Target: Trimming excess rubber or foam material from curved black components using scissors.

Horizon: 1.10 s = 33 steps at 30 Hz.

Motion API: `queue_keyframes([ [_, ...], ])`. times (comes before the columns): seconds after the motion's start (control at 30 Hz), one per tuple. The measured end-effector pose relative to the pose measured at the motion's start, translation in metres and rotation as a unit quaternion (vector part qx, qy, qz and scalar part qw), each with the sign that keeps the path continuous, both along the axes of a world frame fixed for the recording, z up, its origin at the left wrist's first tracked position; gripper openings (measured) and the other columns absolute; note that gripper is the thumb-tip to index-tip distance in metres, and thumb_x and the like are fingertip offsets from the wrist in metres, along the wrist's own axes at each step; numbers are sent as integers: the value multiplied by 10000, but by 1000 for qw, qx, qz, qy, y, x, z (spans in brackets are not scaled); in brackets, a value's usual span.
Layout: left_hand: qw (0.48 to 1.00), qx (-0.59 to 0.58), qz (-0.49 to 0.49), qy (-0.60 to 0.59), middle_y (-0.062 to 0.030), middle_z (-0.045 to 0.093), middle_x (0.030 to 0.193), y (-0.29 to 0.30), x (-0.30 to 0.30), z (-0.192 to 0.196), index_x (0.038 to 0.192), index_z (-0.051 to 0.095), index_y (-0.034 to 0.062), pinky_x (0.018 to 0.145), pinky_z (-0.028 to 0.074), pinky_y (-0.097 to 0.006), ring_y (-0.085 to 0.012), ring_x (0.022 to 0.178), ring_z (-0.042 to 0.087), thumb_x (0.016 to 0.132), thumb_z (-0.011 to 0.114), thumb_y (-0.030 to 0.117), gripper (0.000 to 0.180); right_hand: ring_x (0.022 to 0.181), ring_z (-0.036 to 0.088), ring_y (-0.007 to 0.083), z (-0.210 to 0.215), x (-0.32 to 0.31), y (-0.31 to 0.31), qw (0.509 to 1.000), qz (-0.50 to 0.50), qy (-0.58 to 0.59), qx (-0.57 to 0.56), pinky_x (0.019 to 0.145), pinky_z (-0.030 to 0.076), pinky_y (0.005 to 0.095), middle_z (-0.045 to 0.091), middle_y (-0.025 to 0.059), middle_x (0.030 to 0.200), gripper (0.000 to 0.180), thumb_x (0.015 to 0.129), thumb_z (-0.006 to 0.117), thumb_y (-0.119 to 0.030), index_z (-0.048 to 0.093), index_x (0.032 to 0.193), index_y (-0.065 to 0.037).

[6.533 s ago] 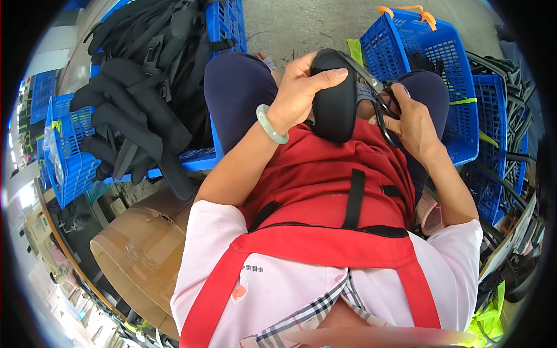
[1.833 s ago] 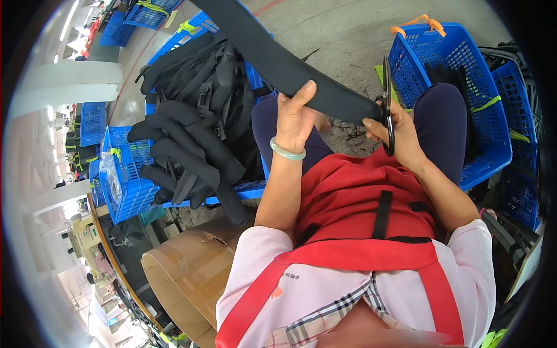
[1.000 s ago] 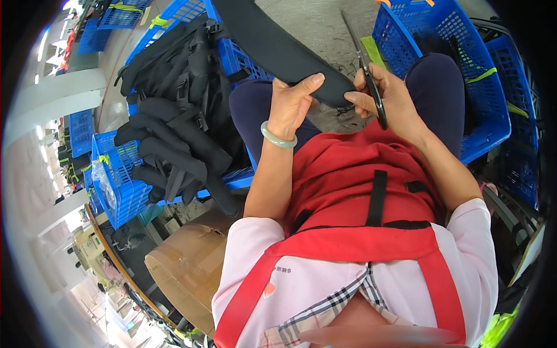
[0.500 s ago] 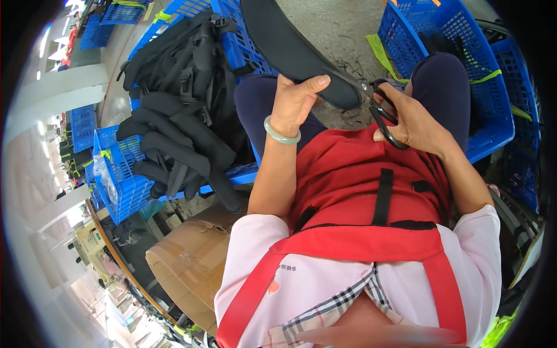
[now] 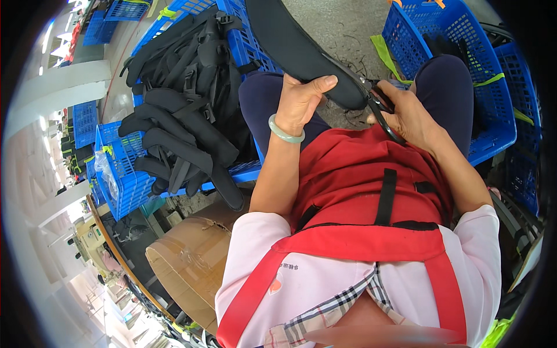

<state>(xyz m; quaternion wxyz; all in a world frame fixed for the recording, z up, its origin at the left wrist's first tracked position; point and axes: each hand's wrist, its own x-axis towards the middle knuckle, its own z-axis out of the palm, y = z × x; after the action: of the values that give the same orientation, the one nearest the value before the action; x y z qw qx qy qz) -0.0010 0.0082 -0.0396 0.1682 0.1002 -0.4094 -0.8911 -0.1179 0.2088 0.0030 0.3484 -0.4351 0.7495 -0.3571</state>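
A long black padded strap (image 5: pixel 301 52) runs from the top of the view down to my lap. My left hand (image 5: pixel 304 101) is closed round its lower part, thumb on top, with a pale green bangle on the wrist. In my right hand (image 5: pixel 409 113) is a pair of black-handled scissors (image 5: pixel 380 107), my fingers round the loops. The scissor blades lie along the strap's right edge, near its rounded end. Their tips are too small to make out clearly.
On my left, a blue crate (image 5: pixel 246 43) is heaped with black padded straps (image 5: pixel 185 130). Another blue crate (image 5: pixel 478 35) stands at the right by my knee. A cardboard box (image 5: pixel 191 255) sits at lower left. Dark thread scraps (image 5: pixel 348 55) lie on the floor.
The scissor handles have drawn closer together as my right hand's fingers closed. The strap and my left hand have shifted slightly right in the view.
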Motion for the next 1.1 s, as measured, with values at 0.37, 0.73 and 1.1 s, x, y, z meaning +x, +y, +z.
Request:
queue_keyframes([
  [0.37,997,65,22,31,-61,677,960,-7,-3,-4,992,655,47,827,545,-342,-192,889,662,820,660,-75,211,802,614,379,-13,2,-2,999,-19,24,-44,688,464,392,600,193,799,475,796,742,-218,457,1096,17],
  [0.73,996,75,50,16,-37,686,931,-2,-4,-4,965,673,65,786,536,-304,-150,848,655,791,683,-101,241,534,545,333,-30,1,-7,999,-25,0,-32,543,424,389,553,216,685,324,842,656,-105,472,1087,0],
  [1.1,994,108,25,3,-50,688,938,-1,-3,0,967,673,66,800,542,-318,-167,873,661,807,669,-93,226,784,598,398,4,-6,1,1000,9,21,1,679,455,413,579,198,840,606,723,786,-254,409,1137,-21],
])
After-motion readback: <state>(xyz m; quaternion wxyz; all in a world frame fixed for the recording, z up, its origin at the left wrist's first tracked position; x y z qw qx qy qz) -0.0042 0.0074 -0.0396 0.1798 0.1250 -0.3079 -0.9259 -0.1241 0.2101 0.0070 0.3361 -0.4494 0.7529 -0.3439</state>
